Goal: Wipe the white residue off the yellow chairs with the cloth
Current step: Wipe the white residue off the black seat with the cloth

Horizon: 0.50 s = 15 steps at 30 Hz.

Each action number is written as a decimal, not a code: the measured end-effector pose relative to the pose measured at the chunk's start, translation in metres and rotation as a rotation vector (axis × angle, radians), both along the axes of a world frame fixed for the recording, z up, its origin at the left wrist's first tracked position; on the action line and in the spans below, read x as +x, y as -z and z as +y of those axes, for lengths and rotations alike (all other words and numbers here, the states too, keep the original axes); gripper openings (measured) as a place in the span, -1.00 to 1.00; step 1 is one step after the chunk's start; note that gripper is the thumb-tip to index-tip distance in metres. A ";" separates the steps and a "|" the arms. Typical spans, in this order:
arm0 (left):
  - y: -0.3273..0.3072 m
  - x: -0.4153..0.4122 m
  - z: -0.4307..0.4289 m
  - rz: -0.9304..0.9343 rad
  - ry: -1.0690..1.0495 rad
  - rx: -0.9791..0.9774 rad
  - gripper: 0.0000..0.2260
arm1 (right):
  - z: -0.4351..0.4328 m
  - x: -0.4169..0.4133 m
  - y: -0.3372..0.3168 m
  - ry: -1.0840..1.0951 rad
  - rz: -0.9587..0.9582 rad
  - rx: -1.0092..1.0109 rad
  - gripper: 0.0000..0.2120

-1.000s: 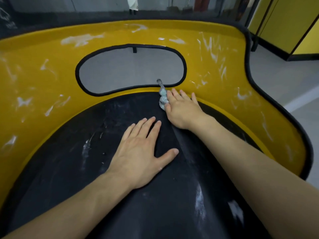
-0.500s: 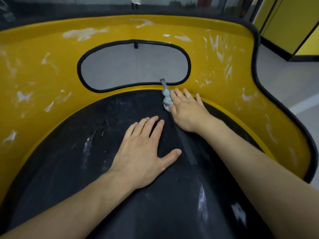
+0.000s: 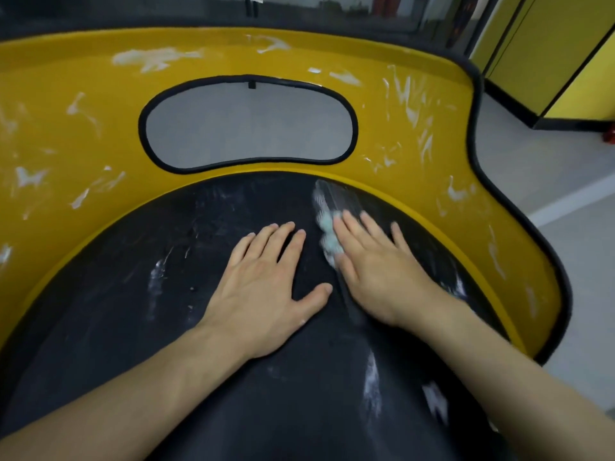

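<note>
In the head view, the chair [image 3: 83, 144] fills the frame: a yellow shell curving round a black seat [image 3: 133, 327], with a black-rimmed oval opening [image 3: 249, 123] in the back. The right hand [image 3: 376, 274] lies flat on the upper right of the seat, fingers straight and spread, pressing the cloth [image 3: 327, 234] down, not clutching it. Only a pale teal-and-white edge of the cloth shows, just left of the index finger, and it is blurred. The left hand [image 3: 263, 294] rests palm-down on the seat just beside it, fingers relaxed and extended, thumb out, holding nothing; it looks like a brace. A pale smear runs on the seat from the cloth up toward the yellow rim. The step in hand appears to be a wiping stroke on the seat near its back edge. Much is left, by the look of it: residue [image 3: 156, 59] streaks the yellow shell above the opening and along both sides, and more marks the front of the seat [image 3: 371, 384]. The next move likely calls for firm, even pressure with the cloth kept under the palm, then reaching up onto the curved shell, where a flat hand may ride poorly and the cloth could slip free.
</note>
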State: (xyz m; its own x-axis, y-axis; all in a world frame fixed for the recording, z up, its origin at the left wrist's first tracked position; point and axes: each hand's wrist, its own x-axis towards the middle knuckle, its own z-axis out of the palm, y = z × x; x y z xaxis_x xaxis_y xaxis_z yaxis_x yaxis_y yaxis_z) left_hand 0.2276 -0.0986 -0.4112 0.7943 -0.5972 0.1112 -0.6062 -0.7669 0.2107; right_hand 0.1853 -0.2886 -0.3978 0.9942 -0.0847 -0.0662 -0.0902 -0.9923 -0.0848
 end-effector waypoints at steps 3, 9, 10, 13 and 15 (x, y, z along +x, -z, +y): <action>0.000 0.000 0.000 0.004 0.000 0.003 -0.24 | -0.004 0.056 0.000 0.055 0.043 0.018 -0.46; -0.002 0.001 0.000 0.019 -0.004 0.022 -0.24 | 0.033 -0.079 -0.001 -0.028 -0.055 -0.017 -0.43; -0.002 0.001 0.000 0.025 -0.004 0.028 -0.24 | 0.043 -0.110 0.000 -0.040 -0.075 -0.014 -0.43; -0.005 0.002 0.001 0.060 0.009 0.032 -0.24 | 0.059 -0.160 0.008 -0.043 -0.136 -0.015 -0.42; -0.008 0.001 0.002 0.078 0.019 0.028 -0.27 | 0.062 -0.163 0.009 -0.046 -0.112 0.002 -0.41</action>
